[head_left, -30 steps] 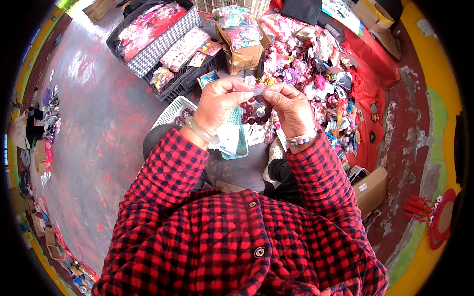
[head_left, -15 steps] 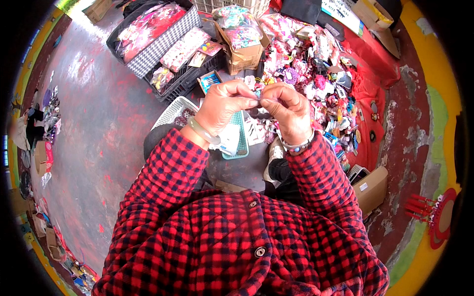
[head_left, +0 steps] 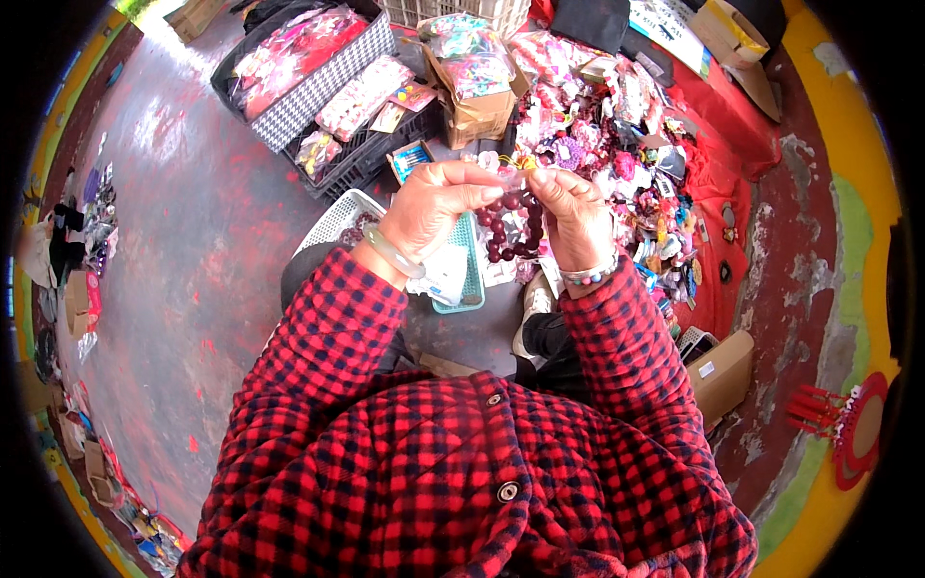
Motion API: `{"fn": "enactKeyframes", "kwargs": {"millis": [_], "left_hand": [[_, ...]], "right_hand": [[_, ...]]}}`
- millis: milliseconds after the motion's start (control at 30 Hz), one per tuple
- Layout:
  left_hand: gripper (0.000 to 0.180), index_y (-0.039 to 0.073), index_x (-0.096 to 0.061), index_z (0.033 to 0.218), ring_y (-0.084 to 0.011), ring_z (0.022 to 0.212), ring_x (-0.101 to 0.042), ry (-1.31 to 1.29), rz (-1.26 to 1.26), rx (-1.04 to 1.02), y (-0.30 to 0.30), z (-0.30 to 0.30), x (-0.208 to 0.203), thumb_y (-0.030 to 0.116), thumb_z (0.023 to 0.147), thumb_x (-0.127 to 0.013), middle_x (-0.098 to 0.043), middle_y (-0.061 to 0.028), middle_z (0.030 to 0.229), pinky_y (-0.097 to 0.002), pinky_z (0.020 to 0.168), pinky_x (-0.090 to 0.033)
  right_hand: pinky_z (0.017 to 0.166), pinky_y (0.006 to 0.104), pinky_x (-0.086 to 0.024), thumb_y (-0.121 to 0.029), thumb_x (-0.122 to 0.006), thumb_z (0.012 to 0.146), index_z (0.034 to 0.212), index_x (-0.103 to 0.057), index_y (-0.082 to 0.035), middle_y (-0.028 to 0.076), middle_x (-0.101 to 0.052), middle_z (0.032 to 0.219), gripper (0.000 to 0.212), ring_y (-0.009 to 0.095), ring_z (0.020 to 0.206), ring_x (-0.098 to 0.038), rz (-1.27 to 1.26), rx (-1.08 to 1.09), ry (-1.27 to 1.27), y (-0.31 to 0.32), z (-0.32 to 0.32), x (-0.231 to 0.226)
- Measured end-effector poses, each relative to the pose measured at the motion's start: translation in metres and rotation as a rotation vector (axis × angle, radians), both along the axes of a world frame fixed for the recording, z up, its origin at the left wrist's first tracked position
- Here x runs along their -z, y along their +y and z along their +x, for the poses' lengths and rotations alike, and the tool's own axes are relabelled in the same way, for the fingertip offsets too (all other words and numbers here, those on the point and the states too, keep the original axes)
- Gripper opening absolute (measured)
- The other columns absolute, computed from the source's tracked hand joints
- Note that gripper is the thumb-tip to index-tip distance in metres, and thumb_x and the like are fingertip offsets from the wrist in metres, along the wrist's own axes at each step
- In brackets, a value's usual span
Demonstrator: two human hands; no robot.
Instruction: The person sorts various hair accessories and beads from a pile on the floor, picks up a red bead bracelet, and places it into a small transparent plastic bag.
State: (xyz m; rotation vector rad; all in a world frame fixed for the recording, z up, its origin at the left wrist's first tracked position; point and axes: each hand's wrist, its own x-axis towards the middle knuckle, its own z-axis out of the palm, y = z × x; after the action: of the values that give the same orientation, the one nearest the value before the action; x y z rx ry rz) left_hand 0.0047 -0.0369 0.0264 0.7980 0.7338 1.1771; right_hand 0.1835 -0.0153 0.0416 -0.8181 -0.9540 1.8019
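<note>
A bracelet of dark red round beads (head_left: 496, 239) hangs in a loop between my two hands. At its top a small clear, plastic-looking piece (head_left: 512, 181) spans the gap between my fingertips. My left hand (head_left: 429, 212) pinches there with thumb and forefinger. From the other side my right hand (head_left: 578, 223) pinches the same upper part, thumb against fingers. Exactly which bit each fingertip grips is partly hidden. Below the hands lies a pale green basket (head_left: 471, 279) with white packets in it, beside a white basket (head_left: 332, 214) holding dark beaded items.
A large pile of hair ornaments and trinkets (head_left: 617, 164) spreads over red cloth at the right. Ahead stand a cardboard box (head_left: 479, 118) of bagged goods, a black crate (head_left: 356, 166) and a houndstooth-patterned bin (head_left: 323, 87). Another cardboard box (head_left: 723, 378) sits by the right wall.
The dark red bead bracelet now hangs in view below my fingertips, where only a tiny piece showed before. My right hand has turned slightly more upright; my left hand has barely moved.
</note>
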Motion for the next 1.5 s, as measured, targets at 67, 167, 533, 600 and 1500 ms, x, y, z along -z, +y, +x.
{"fn": "enactKeyframes", "kwargs": {"millis": [67, 167, 533, 600, 1500], "left_hand": [[0.011, -0.002, -0.064, 0.089, -0.0102, 0.082, -0.057, -0.037, -0.031, -0.019, 0.001, 0.001, 0.001, 0.002, 0.078, -0.062, -0.062, -0.004, 0.085, -0.0217, 0.076, -0.043], [0.013, -0.002, -0.063, 0.091, -0.0101, 0.082, -0.058, -0.062, -0.076, -0.024, 0.001, 0.002, 0.002, 0.004, 0.08, -0.061, -0.062, -0.0045, 0.085, -0.0223, 0.077, -0.044], [0.005, 0.0, -0.061, 0.083, -0.0064, 0.069, -0.056, 0.513, 0.225, -0.066, 0.002, 0.009, 0.015, 0.003, 0.08, -0.058, -0.062, -0.0021, 0.076, -0.02, 0.063, -0.045], [0.002, 0.001, -0.06, 0.078, -0.0046, 0.065, -0.053, 0.548, 0.231, -0.067, 0.003, 0.01, 0.014, 0.002, 0.079, -0.059, -0.06, 0.0002, 0.073, -0.0189, 0.061, -0.043], [0.014, -0.002, -0.059, 0.097, -0.0101, 0.081, -0.056, 0.126, 0.11, -0.045, 0.003, 0.001, 0.01, 0.006, 0.087, -0.053, -0.062, -0.0045, 0.087, -0.0236, 0.077, -0.044]], "right_hand": [[0.075, 0.025, -0.044, -0.014, -0.06, 0.084, 0.092, -0.063, 0.002, 0.007, -0.064, 0.088, 0.018, 0.012, 0.08, -0.057, 0.033, 0.01, -0.011, 0.0, 0.0, -0.001], [0.071, 0.0228, -0.044, -0.013, -0.059, 0.085, 0.093, -0.063, 0.002, 0.005, -0.063, 0.084, 0.017, 0.01, 0.076, -0.057, 0.014, 0.052, -0.042, 0.002, -0.001, 0.002], [0.063, 0.02, -0.042, -0.006, -0.062, 0.081, 0.078, -0.061, -0.001, 0.003, -0.061, 0.075, 0.006, 0.007, 0.068, -0.054, 0.114, -0.025, -0.215, 0.001, -0.002, 0.008], [0.06, 0.0192, -0.041, -0.004, -0.062, 0.08, 0.077, -0.062, -0.002, 0.001, -0.061, 0.073, 0.004, 0.006, 0.065, -0.053, 0.135, 0.0, -0.17, -0.001, -0.004, 0.014], [0.066, 0.0227, -0.043, -0.019, -0.063, 0.082, 0.088, -0.063, -0.001, 0.004, -0.063, 0.081, 0.02, 0.01, 0.072, -0.056, -0.048, 0.126, 0.053, 0.006, 0.004, 0.009]]}}
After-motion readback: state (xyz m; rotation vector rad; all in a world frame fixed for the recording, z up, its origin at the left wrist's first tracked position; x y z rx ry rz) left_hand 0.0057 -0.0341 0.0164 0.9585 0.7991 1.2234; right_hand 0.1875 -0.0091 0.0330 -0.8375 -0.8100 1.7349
